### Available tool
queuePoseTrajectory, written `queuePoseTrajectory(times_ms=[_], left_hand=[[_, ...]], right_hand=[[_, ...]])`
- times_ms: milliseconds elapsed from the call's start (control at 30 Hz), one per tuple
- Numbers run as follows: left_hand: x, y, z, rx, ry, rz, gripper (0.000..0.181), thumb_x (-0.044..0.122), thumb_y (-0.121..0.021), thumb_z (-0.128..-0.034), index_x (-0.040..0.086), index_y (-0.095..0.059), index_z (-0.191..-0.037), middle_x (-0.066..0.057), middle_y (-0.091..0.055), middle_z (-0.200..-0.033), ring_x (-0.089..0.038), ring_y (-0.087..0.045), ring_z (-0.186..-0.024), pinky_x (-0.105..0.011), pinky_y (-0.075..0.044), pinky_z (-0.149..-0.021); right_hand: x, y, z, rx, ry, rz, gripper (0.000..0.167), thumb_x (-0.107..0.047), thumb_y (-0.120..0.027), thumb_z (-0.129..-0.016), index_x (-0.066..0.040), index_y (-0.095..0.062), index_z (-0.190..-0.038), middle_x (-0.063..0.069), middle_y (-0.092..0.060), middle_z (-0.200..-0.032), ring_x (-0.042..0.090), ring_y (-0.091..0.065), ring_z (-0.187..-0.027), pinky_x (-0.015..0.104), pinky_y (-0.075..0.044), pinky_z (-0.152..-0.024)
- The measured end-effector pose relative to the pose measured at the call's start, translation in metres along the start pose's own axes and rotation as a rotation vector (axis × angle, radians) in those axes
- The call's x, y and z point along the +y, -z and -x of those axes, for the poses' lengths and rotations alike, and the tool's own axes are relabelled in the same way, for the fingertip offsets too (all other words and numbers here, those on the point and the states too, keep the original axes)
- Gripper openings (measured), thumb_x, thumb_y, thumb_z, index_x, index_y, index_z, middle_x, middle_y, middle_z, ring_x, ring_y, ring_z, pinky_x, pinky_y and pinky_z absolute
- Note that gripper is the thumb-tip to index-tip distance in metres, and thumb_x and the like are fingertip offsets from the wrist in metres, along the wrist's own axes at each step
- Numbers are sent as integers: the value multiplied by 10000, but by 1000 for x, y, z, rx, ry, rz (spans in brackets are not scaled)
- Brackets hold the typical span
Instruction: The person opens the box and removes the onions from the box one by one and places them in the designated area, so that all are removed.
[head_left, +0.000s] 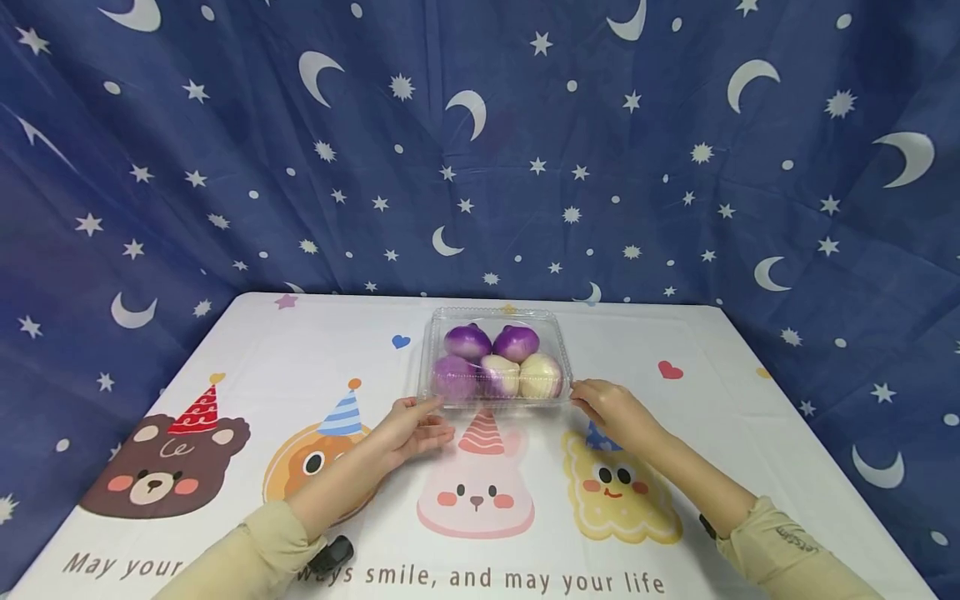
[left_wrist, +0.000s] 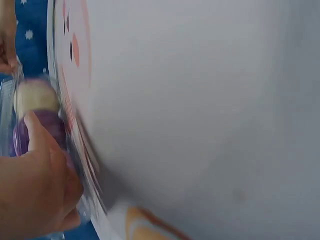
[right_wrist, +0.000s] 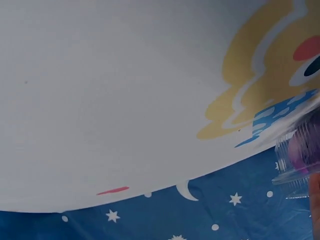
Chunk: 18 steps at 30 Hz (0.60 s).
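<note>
A clear plastic clamshell box (head_left: 564, 354) is near the far middle of the table, its lid down. Inside it sit several onions (head_left: 467, 341), some deep purple, others pale cream with purple. My left hand (head_left: 411, 427) pinches the box's near left corner, thumb on top and fingers lower down. At the near right corner, my right hand (head_left: 611, 408) grips the edge between thumb and fingers. The left wrist view has the left hand (left_wrist: 40, 185) against the box; only a sliver of a right finger (right_wrist: 315, 200) appears in the right wrist view.
A white tablecloth (head_left: 510, 467) printed with cartoon faces, hearts and lettering covers the table. Behind it hangs a blue curtain (head_left: 510, 233) with moons and stars. A black wrist device (head_left: 332, 553) is on the left forearm.
</note>
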<state>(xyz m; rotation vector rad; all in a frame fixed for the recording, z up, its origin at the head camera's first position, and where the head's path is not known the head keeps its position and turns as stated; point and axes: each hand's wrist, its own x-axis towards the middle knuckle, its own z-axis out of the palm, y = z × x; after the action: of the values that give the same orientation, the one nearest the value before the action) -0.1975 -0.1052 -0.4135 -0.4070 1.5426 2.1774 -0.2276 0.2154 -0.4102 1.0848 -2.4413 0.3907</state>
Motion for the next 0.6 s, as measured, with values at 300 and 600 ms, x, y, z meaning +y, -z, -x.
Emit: queuePoseTrajectory(times_ms=[300,600], left_hand=[[-17,-48,-10,1,63,87,436,153,-502,-969,-108,-412,-1306,-159,-564,-980,-421,-586,-1115,-474,-462,-974],[-29,-88,-24,-12,41,133,328,97,-512,-961,-103,-515,-1221,-148,-662,-968,-393,-583,-1143,-448,-475,-972]], right_hand=[[-3,0,1,22,-2,59,125,29,-700,-786,-36,-599,-818,27,-641,-730,149,-604,-685,285,-542,-633],[-4,-3,1,44,11,59,135,14,-708,-783,-41,-589,-814,33,-651,-738,155,-620,-691,286,-548,-637]])
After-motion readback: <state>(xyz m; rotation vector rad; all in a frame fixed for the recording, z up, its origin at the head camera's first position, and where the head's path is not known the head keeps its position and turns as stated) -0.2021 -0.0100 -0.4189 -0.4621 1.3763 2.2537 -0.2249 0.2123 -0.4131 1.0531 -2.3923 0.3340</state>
